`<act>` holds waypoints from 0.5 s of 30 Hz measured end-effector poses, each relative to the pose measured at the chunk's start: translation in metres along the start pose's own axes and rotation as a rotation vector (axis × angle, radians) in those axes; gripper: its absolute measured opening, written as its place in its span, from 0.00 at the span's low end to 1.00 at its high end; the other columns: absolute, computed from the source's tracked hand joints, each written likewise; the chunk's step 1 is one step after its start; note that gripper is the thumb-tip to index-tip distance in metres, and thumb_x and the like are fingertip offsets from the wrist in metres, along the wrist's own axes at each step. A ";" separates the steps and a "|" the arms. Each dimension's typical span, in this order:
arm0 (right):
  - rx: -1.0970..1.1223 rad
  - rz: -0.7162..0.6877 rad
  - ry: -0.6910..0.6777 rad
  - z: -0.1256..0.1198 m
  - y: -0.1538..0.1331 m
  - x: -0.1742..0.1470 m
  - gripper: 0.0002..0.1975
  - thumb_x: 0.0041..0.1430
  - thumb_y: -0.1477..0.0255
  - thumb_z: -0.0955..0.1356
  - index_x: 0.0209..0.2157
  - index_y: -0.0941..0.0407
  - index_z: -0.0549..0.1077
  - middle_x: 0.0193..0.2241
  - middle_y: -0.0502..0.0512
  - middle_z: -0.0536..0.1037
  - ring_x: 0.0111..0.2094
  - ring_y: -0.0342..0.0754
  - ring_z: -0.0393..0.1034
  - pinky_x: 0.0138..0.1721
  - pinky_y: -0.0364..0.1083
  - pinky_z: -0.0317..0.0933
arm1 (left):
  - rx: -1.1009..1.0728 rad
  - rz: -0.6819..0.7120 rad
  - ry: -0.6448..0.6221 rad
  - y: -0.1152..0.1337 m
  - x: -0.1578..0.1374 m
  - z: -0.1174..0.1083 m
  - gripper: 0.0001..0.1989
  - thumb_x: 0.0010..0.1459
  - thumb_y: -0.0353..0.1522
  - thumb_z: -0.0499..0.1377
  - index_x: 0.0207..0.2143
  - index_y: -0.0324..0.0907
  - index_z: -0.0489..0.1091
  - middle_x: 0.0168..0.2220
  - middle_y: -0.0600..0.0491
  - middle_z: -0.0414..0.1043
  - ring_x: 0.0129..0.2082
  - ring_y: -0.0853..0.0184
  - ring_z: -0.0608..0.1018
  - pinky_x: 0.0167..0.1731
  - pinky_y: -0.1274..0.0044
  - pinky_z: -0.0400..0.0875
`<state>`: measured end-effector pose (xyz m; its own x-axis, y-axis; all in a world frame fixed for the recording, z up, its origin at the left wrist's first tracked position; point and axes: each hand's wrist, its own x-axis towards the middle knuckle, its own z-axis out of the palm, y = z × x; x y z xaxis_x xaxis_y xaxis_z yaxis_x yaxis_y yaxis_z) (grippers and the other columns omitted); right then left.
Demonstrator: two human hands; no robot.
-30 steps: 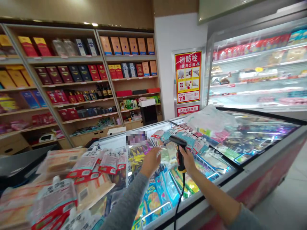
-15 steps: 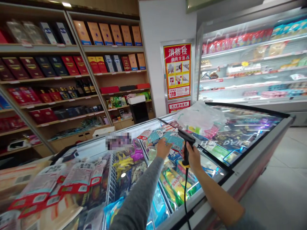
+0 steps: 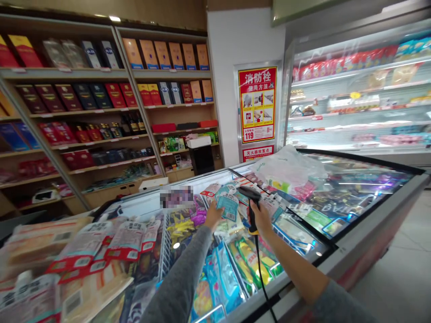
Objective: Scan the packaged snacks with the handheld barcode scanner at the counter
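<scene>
My right hand (image 3: pixel 262 218) is wrapped round the handle of a black barcode scanner (image 3: pixel 249 193), its cable hanging down past the freezer's front edge. The scanner's head points left, over a blue-and-white pouch (image 3: pixel 228 208). At that pouch's left edge my left hand (image 3: pixel 214 216) grips it, fingers closed. The pouch lies tilted, with a barcode near its bottom. More packets, among them a red-and-white pouch (image 3: pixel 209 192), lie just behind it. Below my hands are yellow-and-green bags (image 3: pixel 251 258) and a light-blue bag (image 3: pixel 225 273) in the freezer baskets.
A chest freezer (image 3: pixel 365 229) with black-framed glass lids spans the foreground. Red-and-white pouches (image 3: pixel 126 240) are piled at left. A clear plastic bag (image 3: pixel 289 163) rests on the lid. Behind stand shelves of boxes (image 3: pixel 161 54), a fire-hydrant poster (image 3: pixel 257 105) and a lit display fridge (image 3: pixel 357 116).
My left hand has moved left and now has the blue-and-white pouch in its fingers. The scanner has swung left toward that pouch. The whole view has shifted slightly.
</scene>
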<state>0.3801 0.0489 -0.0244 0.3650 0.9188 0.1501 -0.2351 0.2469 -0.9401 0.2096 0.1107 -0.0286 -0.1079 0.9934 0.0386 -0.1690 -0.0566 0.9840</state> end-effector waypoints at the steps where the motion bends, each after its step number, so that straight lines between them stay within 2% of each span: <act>1: 0.004 0.002 -0.043 0.013 0.000 -0.002 0.29 0.47 0.40 0.72 0.24 0.53 0.65 0.14 0.47 0.69 0.12 0.42 0.60 0.12 0.43 0.54 | 0.024 -0.017 0.028 0.009 -0.006 -0.019 0.12 0.44 0.25 0.70 0.30 0.43 0.71 0.25 0.56 0.75 0.22 0.68 0.77 0.25 0.75 0.76; 5: 0.026 0.046 -0.230 0.071 0.004 -0.018 0.28 0.47 0.43 0.73 0.25 0.53 0.65 0.14 0.47 0.70 0.12 0.42 0.61 0.13 0.42 0.55 | -0.016 -0.017 0.185 0.039 -0.037 -0.092 0.12 0.50 0.28 0.69 0.36 0.43 0.70 0.30 0.54 0.77 0.29 0.67 0.80 0.37 0.69 0.79; 8: 0.023 0.096 -0.342 0.113 0.011 -0.041 0.27 0.47 0.43 0.72 0.22 0.53 0.65 0.12 0.47 0.68 0.11 0.42 0.60 0.12 0.42 0.54 | -0.149 0.030 0.359 0.040 -0.066 -0.130 0.13 0.51 0.28 0.68 0.37 0.44 0.69 0.33 0.55 0.77 0.32 0.66 0.81 0.41 0.66 0.79; 11: 0.049 0.150 -0.399 0.143 0.021 -0.069 0.28 0.46 0.43 0.73 0.21 0.53 0.65 0.12 0.47 0.68 0.11 0.41 0.58 0.12 0.42 0.53 | -0.225 0.121 0.492 0.027 -0.092 -0.152 0.13 0.53 0.28 0.66 0.40 0.46 0.68 0.37 0.54 0.77 0.36 0.66 0.81 0.41 0.67 0.80; 15: 0.100 0.238 -0.432 0.157 0.030 -0.094 0.30 0.42 0.41 0.74 0.22 0.53 0.66 0.12 0.46 0.68 0.11 0.41 0.58 0.11 0.42 0.53 | -0.197 0.257 0.483 0.017 -0.099 -0.166 0.17 0.55 0.34 0.65 0.47 0.47 0.69 0.44 0.49 0.77 0.41 0.63 0.82 0.41 0.67 0.81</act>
<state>0.1969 0.0179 -0.0190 -0.1102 0.9916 0.0680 -0.3596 0.0240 -0.9328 0.0545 -0.0050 -0.0447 -0.5963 0.7900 0.1429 -0.2522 -0.3534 0.9008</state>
